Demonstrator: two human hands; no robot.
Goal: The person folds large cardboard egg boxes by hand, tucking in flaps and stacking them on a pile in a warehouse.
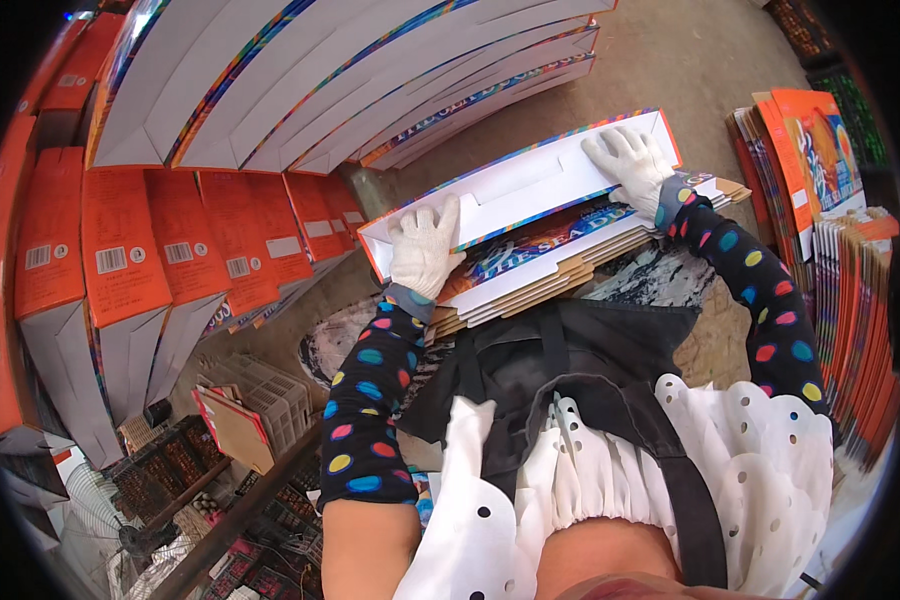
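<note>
A long cardboard carton point(521, 180), white on the side facing up with a colourful printed edge, lies across in front of me. My left hand point(424, 251), in a white knit glove, grips its left end with the fingers over the white panel. At the right end my right hand point(630, 165), gloved alike, holds the panel with the fingers over it. Under the carton, on my lap, rests a stack of flattened printed cartons point(525, 281) with brown cardboard edges. What the hidden undersides of my hands touch cannot be seen.
Formed cartons with orange ends point(124, 247) stand in rows at the left, with more white-sided cartons point(360, 82) stacked ahead. Bundles of flat cartons point(851, 315) stand at the right. A plastic crate point(266, 401), a fan point(127, 536) and dark trays point(165, 465) are at lower left.
</note>
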